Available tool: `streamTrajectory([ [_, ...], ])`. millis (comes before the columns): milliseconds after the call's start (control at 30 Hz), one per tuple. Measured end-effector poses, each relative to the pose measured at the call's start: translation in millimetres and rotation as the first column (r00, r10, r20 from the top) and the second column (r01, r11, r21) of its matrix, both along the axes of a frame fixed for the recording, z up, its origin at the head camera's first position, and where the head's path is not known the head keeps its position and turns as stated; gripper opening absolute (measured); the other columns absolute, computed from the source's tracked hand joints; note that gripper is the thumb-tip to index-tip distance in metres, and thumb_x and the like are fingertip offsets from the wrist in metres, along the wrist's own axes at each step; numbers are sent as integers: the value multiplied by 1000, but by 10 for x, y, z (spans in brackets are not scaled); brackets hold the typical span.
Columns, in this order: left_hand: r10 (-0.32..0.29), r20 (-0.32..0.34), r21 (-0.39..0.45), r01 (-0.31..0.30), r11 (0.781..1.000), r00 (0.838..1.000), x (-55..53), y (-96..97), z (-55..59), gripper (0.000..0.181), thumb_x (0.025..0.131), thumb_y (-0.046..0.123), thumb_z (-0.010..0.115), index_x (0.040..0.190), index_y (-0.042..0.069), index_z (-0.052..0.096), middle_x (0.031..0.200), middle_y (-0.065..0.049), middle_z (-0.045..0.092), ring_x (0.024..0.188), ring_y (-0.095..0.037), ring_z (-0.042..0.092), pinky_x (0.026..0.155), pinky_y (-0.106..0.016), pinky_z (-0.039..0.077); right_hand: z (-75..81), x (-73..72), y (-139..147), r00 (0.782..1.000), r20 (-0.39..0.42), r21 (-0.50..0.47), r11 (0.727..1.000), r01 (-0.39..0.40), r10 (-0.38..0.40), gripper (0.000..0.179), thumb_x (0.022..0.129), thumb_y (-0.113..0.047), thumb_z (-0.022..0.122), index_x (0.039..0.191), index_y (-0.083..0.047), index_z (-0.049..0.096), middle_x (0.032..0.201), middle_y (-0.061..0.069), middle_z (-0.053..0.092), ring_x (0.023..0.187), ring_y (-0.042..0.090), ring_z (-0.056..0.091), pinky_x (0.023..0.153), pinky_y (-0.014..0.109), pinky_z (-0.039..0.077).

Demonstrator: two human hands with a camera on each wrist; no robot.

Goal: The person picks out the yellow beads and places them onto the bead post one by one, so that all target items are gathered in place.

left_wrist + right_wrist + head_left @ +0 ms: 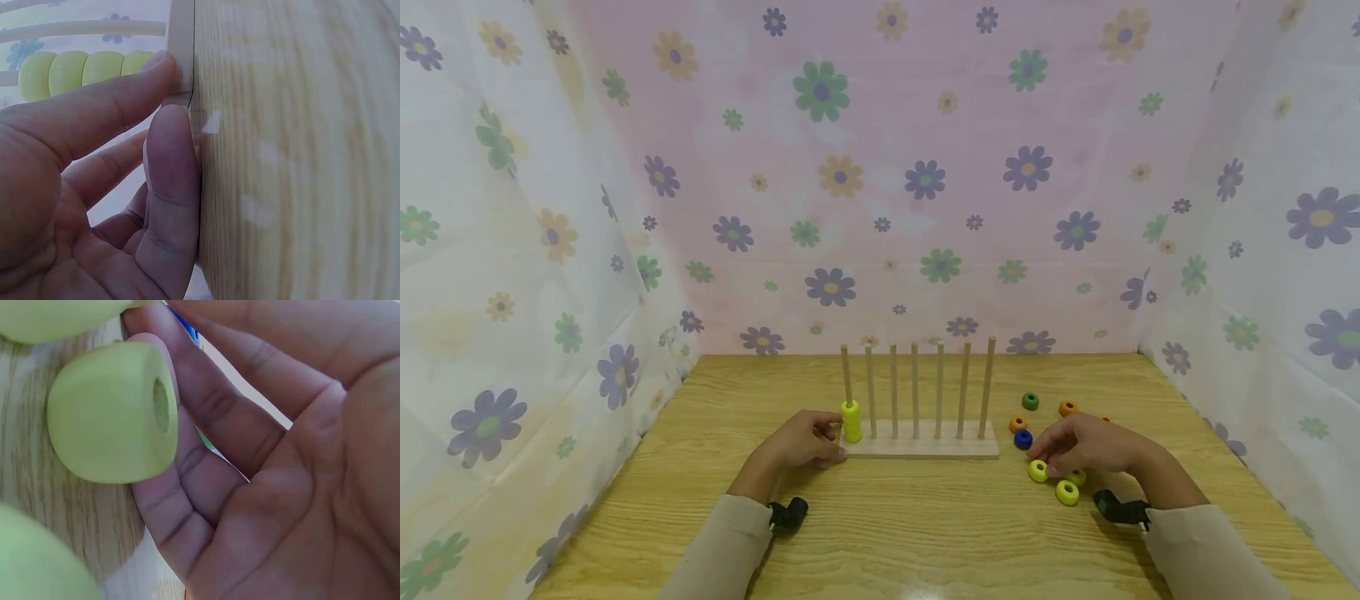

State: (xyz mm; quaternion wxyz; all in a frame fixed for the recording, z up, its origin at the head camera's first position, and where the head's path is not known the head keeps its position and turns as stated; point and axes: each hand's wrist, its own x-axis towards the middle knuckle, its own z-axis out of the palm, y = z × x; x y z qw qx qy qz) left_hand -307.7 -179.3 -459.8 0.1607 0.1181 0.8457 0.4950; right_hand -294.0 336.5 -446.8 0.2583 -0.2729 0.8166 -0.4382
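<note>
A wooden peg rack (917,450) with several upright pegs stands mid-table. Several yellow beads (851,422) are stacked on its leftmost peg; the left wrist view shows the stack (69,74) side-on. My left hand (805,437) grips the left end of the rack's base, thumb at the front corner, beside the stack. At the right, my right hand (1093,446) pinches a yellow bead (1038,471) between thumb and finger, low over the table. Another yellow bead (112,415) sits against its curled fingers, and a further yellow bead (1067,492) lies nearer me.
Beyond the right hand lie a green bead (1030,402), orange beads (1068,408) and a blue bead (1023,439). One orange bead is partly hidden behind that hand. Flowered cloth (925,250) walls the wooden table (887,533) at the back and both sides.
</note>
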Motion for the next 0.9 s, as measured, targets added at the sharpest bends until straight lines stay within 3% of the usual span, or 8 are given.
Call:
streamTrajectory([
  [700, -17, 9, -7, 17, 1000, 1000, 20, -4, -14, 75, 87, 9, 83, 153, 2, 49, 107, -12, 54, 79, -19, 61, 67, -29, 57, 34, 43, -49, 999, -41, 27, 999, -25, 26, 27, 94, -11, 75, 120, -2, 75, 114, 15, 71, 83, 17, 70, 72, 32, 60],
  [900, -15, 4, -16, 15, 1000, 1000, 13, -4, -13, 75, 88, 9, 83, 154, 3, 49, 109, -13, 55, 78, -20, 61, 67, -30, 56, 74, 40, -67, 997, -78, 84, 996, 16, -9, 27, 94, -16, 76, 120, -8, 76, 121, 12, 72, 98, 21, 72, 79, 28, 60],
])
